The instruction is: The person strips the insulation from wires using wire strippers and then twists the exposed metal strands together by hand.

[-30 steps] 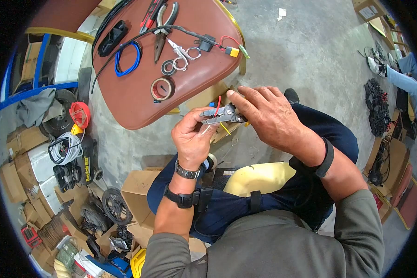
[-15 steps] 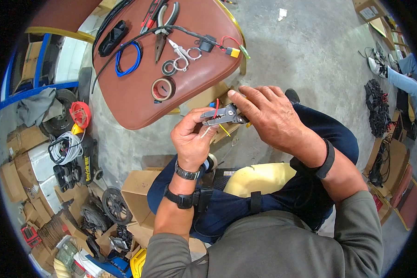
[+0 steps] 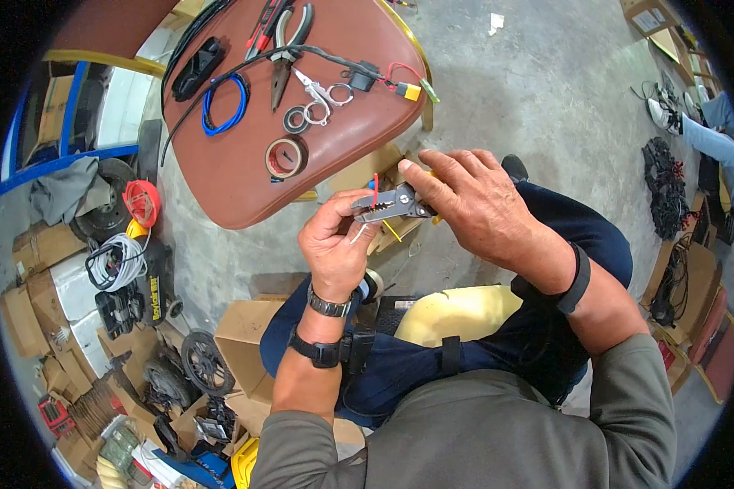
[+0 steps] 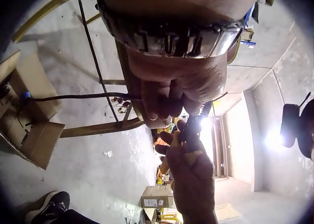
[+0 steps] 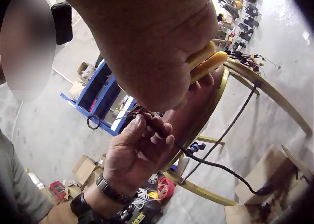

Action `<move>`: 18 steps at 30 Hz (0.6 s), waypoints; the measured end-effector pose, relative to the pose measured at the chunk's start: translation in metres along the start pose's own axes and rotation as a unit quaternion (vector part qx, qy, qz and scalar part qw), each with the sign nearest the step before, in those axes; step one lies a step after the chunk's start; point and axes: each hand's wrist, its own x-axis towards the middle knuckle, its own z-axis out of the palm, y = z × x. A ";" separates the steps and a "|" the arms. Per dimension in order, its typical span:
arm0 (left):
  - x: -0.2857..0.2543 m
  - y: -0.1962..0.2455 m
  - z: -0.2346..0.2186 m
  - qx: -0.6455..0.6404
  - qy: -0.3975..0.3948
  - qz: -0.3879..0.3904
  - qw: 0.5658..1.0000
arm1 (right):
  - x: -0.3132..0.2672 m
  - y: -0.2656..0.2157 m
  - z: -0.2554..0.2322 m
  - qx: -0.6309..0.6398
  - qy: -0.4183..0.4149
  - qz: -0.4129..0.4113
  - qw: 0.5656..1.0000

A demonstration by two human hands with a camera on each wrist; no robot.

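My left hand (image 3: 334, 244) pinches the end of a black cable (image 5: 216, 165), from which red (image 3: 375, 183), white (image 3: 359, 234) and yellow (image 3: 393, 232) wires fan out. A grey wire stripper (image 3: 398, 201) reaches from the right, its toothed jaws close to the left fingertips and overlapping the red wire in the head view. Its yellow handles (image 5: 208, 67) lie in the grip of my right hand (image 3: 481, 208). Both hands are held over the lap, near the corner of a brown chair seat (image 3: 228, 183). In the right wrist view the cable trails down to a cardboard box (image 5: 265, 177).
On the seat lie pliers (image 3: 280, 81), small scissors (image 3: 314, 98), a roll of tape (image 3: 286, 156), a coil of blue wire (image 3: 208, 110) and a black cable with a yellow connector (image 3: 409, 91). An open carton (image 3: 240, 338) stands by the left knee.
My left hand has shifted slightly left. The red wire stands more upright and farther left along the stripper's jaws. My right hand has barely moved.
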 end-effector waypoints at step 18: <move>0.000 0.001 -0.001 -0.004 -0.004 -0.002 1.000 | 0.002 0.000 0.000 -0.006 0.010 -0.007 1.000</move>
